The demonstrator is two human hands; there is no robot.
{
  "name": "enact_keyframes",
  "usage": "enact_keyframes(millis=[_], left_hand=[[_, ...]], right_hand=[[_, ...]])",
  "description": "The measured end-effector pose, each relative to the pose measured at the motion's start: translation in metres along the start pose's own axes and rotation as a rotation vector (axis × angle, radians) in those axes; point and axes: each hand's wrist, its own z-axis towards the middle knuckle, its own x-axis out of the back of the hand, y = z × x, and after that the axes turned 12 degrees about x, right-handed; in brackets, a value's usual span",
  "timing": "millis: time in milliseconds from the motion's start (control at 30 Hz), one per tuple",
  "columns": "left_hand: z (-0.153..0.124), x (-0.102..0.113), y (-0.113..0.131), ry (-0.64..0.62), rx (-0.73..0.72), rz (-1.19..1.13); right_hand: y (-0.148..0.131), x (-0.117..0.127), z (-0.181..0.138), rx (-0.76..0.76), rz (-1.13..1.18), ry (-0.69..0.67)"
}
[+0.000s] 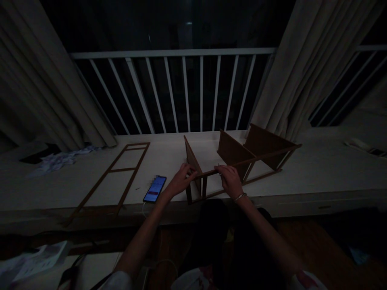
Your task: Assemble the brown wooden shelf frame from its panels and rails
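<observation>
Wooden rack [235,148] on its side on the pale surface [171,159], with both your hands at its near rail.
From the left, crumpled wrapping [62,161] lay by the left curtain [65,94]; a ladder-like frame [123,170] lay apart, its near end overhanging the edge, presumably to leave you room. A lit phone [155,189] lay just beside your left arm, likely for easy viewing; its cable [144,209] trailed near that arm and could have snagged. Your left hand [181,178] was closed on the rack's left end, seemingly to steady it; your right hand [231,182], apart from it, pinched at the same rail, apparently about a thin piece [219,174] too small to identify. The white railing [172,52] stood behind; the right curtain [298,64] crowded the rack's far end.
</observation>
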Motion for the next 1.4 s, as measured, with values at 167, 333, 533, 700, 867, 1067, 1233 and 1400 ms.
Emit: enact_keyframes(millis=[167,333,533,700,867,1067,1233,1400], left_hand=[[-0.027,-0.001,0.002,0.020,-0.021,0.392],[-0.024,-0.003,-0.003,0.029,0.039,0.537],[-0.005,0.004,-0.029,0.115,0.064,0.566],[0.016,0.019,-0.047,0.145,0.069,0.548],[0.029,0.025,-0.055,0.122,0.064,0.520],[0.022,0.022,-0.047,0.237,0.061,0.469],[-0.028,0.050,0.020,0.353,-0.065,0.121],[-0.139,0.070,0.090,0.047,-0.146,-0.252]], right_hand=[[0.013,-0.012,0.001,0.003,-0.085,-0.054],[0.015,-0.021,0.004,-0.014,-0.113,-0.110],[0.014,-0.039,0.025,-0.007,-0.150,-0.154],[0.010,-0.059,0.044,-0.045,-0.212,-0.156],[0.011,-0.073,0.049,-0.067,-0.255,-0.119],[0.012,-0.077,0.047,-0.067,-0.244,-0.057],[0.012,-0.078,0.047,-0.068,-0.254,-0.045],[0.016,-0.085,0.044,-0.078,-0.252,-0.023]])
